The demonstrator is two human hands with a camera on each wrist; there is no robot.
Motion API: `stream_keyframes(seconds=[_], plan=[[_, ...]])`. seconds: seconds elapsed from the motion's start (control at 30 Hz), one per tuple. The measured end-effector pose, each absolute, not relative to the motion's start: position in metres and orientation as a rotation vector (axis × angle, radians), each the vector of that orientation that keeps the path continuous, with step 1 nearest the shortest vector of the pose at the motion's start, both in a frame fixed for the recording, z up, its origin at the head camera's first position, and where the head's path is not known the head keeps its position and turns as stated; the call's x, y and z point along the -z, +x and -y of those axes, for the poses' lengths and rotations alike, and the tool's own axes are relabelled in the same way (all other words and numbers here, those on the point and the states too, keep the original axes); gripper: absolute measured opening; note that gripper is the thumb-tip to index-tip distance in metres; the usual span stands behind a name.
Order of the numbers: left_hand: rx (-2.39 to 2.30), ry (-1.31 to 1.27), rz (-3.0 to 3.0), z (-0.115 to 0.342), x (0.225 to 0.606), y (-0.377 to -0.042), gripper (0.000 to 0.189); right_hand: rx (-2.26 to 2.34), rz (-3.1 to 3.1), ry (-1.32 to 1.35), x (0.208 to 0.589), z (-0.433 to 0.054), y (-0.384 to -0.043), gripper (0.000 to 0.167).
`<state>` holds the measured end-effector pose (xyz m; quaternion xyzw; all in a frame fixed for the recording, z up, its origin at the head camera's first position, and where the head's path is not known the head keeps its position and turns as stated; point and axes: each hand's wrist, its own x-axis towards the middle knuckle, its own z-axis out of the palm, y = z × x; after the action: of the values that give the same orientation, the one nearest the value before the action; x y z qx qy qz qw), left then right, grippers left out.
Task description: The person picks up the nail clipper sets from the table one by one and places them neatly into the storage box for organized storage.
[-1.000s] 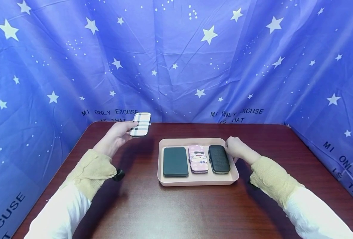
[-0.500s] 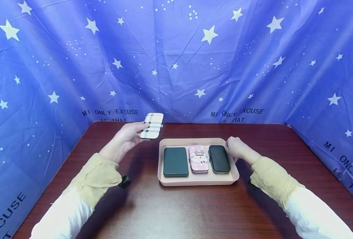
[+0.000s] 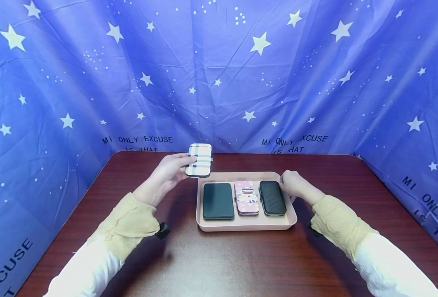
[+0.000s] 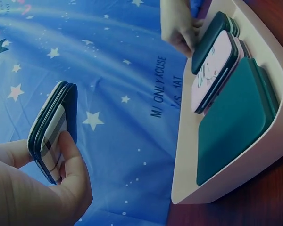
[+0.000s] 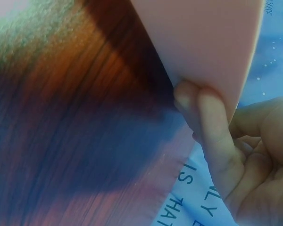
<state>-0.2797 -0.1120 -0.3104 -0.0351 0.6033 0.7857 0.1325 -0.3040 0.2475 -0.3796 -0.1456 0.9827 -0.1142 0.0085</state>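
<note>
My left hand [image 3: 165, 175] pinches a small plaid case [image 3: 199, 160], white with grey and black bands, between thumb and fingers. It holds the case in the air by the back left corner of a pale pink tray [image 3: 246, 225]. In the left wrist view the case [image 4: 52, 129] appears closed, its dark edge towards the camera. Three closed cases lie side by side in the tray: a dark green one [image 3: 218, 201], a pink cartoon one [image 3: 247, 198] and a black textured one [image 3: 272, 198]. My right hand [image 3: 296, 185] grips the tray's right side, fingertips [image 5: 210, 101] against the outer wall.
A dark red-brown wooden table [image 3: 219, 264] bears the tray. Blue star-printed cloth [image 3: 219, 74] with black lettering hangs behind and along both sides of the table. Beige cuffs cover both wrists, a dark piece [image 3: 162, 231] showing under the left one.
My left hand has moved right and slightly nearer with the plaid case, from left of the tray to its back left corner. The right hand and the tray have stayed put.
</note>
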Motion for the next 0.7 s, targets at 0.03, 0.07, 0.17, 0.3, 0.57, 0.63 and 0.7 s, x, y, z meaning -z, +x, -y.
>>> stream_keyframes(seconds=[0.03, 0.07, 0.17, 0.3, 0.57, 0.63, 0.7], plan=[[-2.272, -0.104, -1.772, 0.11, 0.311, -0.279, 0.047, 0.368, -3.064, -0.451, 0.379, -0.247, -0.304, 0.026], [-2.265, -0.106, -1.795, 0.109, 0.313, -0.279, 0.047, 0.375, -3.06, -0.448, 0.379, -0.247, -0.303, 0.026], [-2.245, -0.113, -1.862, 0.104, 0.317, -0.278, 0.048, 0.393, -3.05, -0.441, 0.379, -0.247, -0.303, 0.027], [-2.244, -0.114, -1.912, 0.097, 0.325, -0.278, 0.049, 0.415, -3.042, -0.433, 0.379, -0.247, -0.302, 0.027], [-2.183, -0.092, -2.051, 0.082, 0.336, -0.274, 0.049, 0.454, -3.021, -0.387, 0.38, -0.247, -0.303, 0.026], [-2.146, -0.086, -2.109, 0.079, 0.338, -0.273, 0.049, 0.462, -3.023, -0.378, 0.379, -0.246, -0.302, 0.027], [-2.115, -0.077, -2.155, 0.076, 0.34, -0.271, 0.05, 0.445, -3.034, -0.384, 0.379, -0.246, -0.302, 0.028]])
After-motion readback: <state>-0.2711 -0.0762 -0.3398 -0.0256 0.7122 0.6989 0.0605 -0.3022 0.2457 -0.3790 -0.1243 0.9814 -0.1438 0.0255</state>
